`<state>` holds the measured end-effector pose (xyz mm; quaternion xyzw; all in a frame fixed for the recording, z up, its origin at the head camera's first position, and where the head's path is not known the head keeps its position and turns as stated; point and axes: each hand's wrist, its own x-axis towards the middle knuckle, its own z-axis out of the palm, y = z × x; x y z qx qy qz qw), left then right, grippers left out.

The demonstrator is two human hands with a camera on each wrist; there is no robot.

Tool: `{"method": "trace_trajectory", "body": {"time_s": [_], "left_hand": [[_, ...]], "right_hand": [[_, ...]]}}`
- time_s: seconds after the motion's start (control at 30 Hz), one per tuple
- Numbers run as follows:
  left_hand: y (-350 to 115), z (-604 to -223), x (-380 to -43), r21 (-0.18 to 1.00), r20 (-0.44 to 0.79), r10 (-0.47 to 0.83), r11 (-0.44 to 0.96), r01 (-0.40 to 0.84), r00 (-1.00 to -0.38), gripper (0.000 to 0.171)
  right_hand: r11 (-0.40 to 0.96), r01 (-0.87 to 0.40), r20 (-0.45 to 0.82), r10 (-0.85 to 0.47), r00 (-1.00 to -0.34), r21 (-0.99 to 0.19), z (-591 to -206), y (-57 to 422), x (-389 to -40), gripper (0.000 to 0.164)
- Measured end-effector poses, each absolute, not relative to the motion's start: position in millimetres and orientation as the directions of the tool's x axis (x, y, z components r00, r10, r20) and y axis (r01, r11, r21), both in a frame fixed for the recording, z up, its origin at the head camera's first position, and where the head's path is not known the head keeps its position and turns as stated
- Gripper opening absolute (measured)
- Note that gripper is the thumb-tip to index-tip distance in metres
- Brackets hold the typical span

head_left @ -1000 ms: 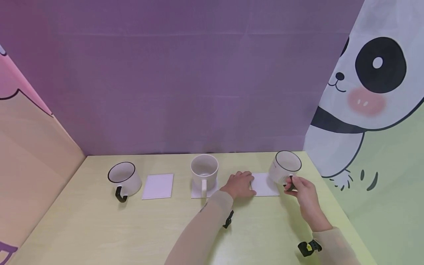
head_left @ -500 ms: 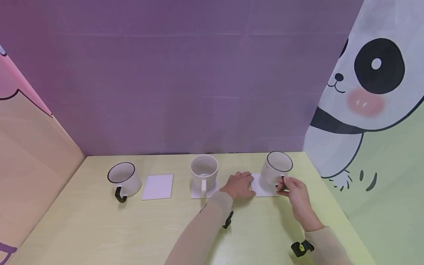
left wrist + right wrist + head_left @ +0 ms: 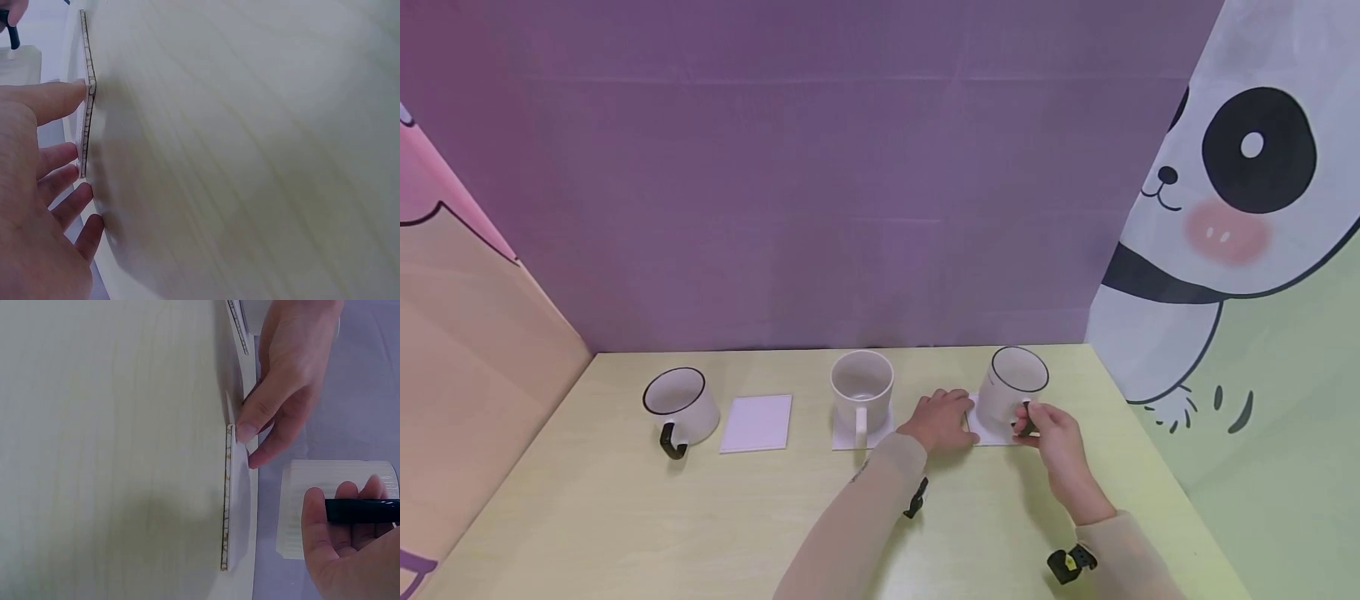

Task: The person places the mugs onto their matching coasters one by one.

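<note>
My right hand pinches the black handle of a white mug with a black rim. The mug is upright over the right coaster; the right wrist view shows a gap between its base and the coaster. My left hand rests at that coaster's left edge, thumb at the near corner and other fingers relaxed along the edge. Left of this hand, a plain white mug stands on the middle coaster, its handle toward me.
A white coaster lies bare at the left. Beside it stands another black-rimmed mug with a black handle. The pale wooden table ends at a purple backdrop; a panda-printed panel borders the right side.
My right hand has carried the black-rimmed mug leftward and slightly lower, from the right coaster's right side to over its middle. My left hand has stayed still.
</note>
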<state>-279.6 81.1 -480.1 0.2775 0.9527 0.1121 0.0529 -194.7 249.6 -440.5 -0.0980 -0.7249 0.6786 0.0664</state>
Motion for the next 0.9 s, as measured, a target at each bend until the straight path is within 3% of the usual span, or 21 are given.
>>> {"method": "trace_trajectory", "body": {"time_s": [0.9], "left_hand": [[81.5,-484.0,-281.5,0.236,0.000,0.541,0.817,0.526,-0.841,0.064]], "right_hand": [[0.073,0.096,-0.077,0.232,-0.970,-0.993,-460.7,241.6,-196.8,0.031]]}}
